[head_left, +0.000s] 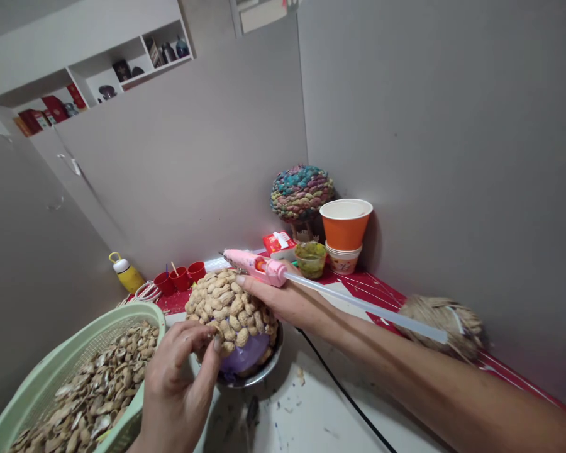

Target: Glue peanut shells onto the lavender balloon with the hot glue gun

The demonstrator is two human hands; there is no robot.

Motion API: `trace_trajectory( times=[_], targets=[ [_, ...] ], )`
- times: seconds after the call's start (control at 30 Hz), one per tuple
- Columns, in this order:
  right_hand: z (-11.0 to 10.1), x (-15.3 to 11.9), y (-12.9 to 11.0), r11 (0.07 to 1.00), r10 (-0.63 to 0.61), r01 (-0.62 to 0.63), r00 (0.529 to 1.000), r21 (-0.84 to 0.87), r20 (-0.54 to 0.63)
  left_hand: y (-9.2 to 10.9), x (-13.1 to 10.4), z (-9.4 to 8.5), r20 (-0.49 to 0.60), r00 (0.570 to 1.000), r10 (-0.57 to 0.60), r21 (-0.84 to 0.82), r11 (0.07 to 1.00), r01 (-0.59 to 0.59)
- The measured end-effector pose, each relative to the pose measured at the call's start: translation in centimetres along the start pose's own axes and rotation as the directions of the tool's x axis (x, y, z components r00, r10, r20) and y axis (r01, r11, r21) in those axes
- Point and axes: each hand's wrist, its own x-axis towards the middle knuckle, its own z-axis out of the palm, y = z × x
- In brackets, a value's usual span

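A purple balloon (246,355), largely covered with peanut shells (226,299), rests in a metal bowl (264,375). My left hand (182,371) is at the near left side of the shells, thumb and fingers pinched around a small shell piece (216,333) close to the covered surface. My right hand (276,299) is wrapped round a pink glue gun (255,265) beyond the ball, its nozzle pointing left. A long clear glue stick (368,307) sticks out of the gun's back over my right forearm. Part of the right fingers is hidden behind the gun.
At the left stands a green basket (151,313) of shells. Behind are red cups (181,279), a yellow bottle (128,277), a colourful shell-covered ball (302,192), orange paper cups (345,226) and a green-stained bowl (310,259). Twine (441,321) lies right; a black cable (339,387) crosses the table.
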Motion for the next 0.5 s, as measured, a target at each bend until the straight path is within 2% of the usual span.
trace_trajectory(
  times=[0.2,0.3,0.4,0.5],
  targets=[
    [0.0,-0.1,-0.3,1.0,0.006,-0.007,1.0,-0.027,-0.028,-0.8,-0.4,-0.4,-0.007,1.0,-0.012,0.007,1.0,0.012],
    [-0.1,-0.1,-0.3,0.999,0.017,-0.018,1.0,-0.052,-0.026,-1.9,-0.7,-0.4,0.016,0.99,0.138,0.067,0.988,-0.139],
    [-0.1,-0.1,-0.4,0.997,0.025,-0.027,0.999,-0.07,-0.025,-3.0,-0.9,-0.2,0.042,0.955,0.295,0.132,0.945,-0.298],
    [-0.2,-0.1,-0.4,0.996,0.004,-0.007,0.999,-0.091,-0.04,-3.2,-0.8,0.1,0.052,0.941,0.333,0.158,0.928,-0.337]
  ],
)
